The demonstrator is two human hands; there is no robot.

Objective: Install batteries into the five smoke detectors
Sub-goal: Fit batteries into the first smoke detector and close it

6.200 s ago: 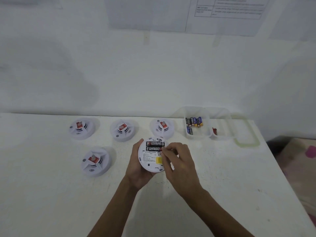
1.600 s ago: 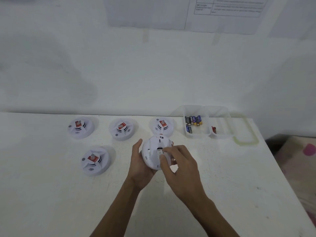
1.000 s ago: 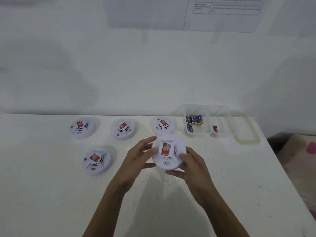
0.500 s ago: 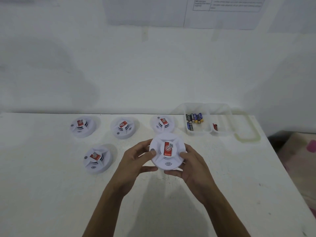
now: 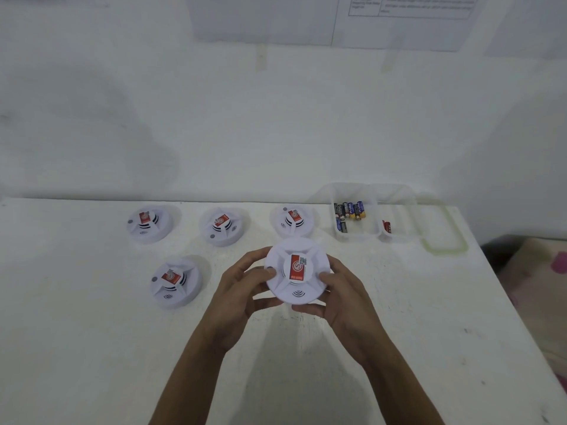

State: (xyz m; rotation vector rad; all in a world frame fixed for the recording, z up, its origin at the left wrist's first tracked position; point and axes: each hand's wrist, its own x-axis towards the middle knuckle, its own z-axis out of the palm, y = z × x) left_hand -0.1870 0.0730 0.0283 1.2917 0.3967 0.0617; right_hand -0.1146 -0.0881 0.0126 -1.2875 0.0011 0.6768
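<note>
White tabletop [image 5: 92, 348] runs up to a plain wall [image 5: 276, 133], and over it both my hands are clamped on one smoke detector [image 5: 297, 273], its face toward me. The left hand [image 5: 239, 289] grips the left rim, thumb on the face and fingers curled beneath. The right hand [image 5: 343, 297] grips the right and near rim the same way.

I see a round white disc with ribs spreading from a raised centre cap. The cap bears a red label with a small grey patch at one corner. A sound-wave mark sits near the edge closest to me, and a grey dot shows beside my left thumb.

Four like it lie face up. The near detector [image 5: 175, 282] is left of the left hand. Beyond my fingertips the left detector [image 5: 148, 223], middle detector [image 5: 221, 226] and right detector [image 5: 293, 220] form a row.

Beyond the right hand, off to its right, a clear tub [image 5: 356, 239] holds several batteries [image 5: 349, 210], dark with blue and yellow ends. Just beside it on the right, a smaller clear tub [image 5: 402, 222] holds one red battery [image 5: 386, 226]. A green-rimmed lid [image 5: 445, 245] lies further right.
</note>
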